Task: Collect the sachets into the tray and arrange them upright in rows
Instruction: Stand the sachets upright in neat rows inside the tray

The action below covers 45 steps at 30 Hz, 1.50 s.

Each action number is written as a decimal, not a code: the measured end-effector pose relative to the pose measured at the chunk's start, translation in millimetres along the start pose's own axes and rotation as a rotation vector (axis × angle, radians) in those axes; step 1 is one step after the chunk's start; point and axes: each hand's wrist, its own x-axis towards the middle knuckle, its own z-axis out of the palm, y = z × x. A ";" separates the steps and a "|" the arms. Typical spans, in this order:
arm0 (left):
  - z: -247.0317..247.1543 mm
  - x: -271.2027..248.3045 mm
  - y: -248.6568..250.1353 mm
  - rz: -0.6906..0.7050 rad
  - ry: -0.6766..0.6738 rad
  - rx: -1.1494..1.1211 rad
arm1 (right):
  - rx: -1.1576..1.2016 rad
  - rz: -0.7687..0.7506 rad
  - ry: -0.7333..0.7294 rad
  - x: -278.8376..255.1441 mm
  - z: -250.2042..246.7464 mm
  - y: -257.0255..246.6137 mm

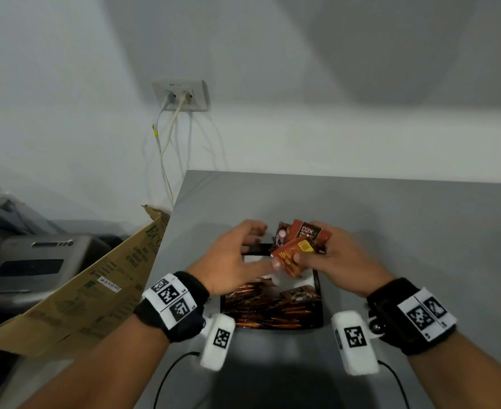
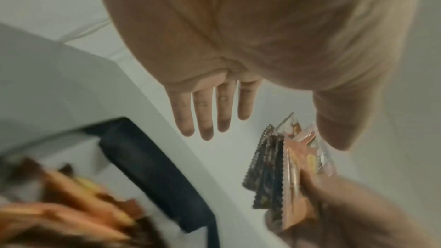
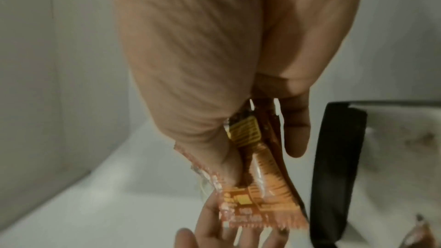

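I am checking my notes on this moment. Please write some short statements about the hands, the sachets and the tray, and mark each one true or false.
1. The right hand grips a bunch of sachets. True.
2. The left hand holds a sachet of its own. False: its fingers are straight and it holds nothing.
3. The tray is white. False: it is black.
4. Sachets already lie in the tray. True.
5. Two cables are plugged into the wall socket. True.

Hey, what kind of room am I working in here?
Probably an office or utility corner: a plain grey table, a wall socket with cables, a printer-like machine and a cardboard box beside it.
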 end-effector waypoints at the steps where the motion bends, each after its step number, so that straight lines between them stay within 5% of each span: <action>1: 0.0 0.9 8.4 0.000 0.015 -0.134 | 0.076 -0.013 0.009 -2.6 2.3 -3.7; 6: 14.1 -3.8 38.9 -0.050 -0.138 -0.891 | 0.344 -0.084 -0.105 -14.9 17.5 -21.2; 10: 28.9 -15.4 47.5 -0.100 -0.302 -1.213 | 0.207 -0.085 -0.090 -24.1 18.7 -32.6; 15: 34.2 -22.5 49.3 -0.132 -0.281 -1.301 | 0.045 -0.087 -0.006 -33.7 22.3 -43.5; 18: 36.3 -26.3 48.6 -0.149 -0.223 -1.370 | -0.293 -0.152 0.147 -40.7 21.9 -52.7; 25: 42.8 -29.4 53.5 -0.127 -0.125 -1.440 | -0.730 -0.311 -0.070 -48.5 29.0 -71.0; 45: 36.3 -28.3 54.6 -0.067 -0.116 -1.413 | -0.619 -0.398 -0.064 -30.0 32.2 -71.1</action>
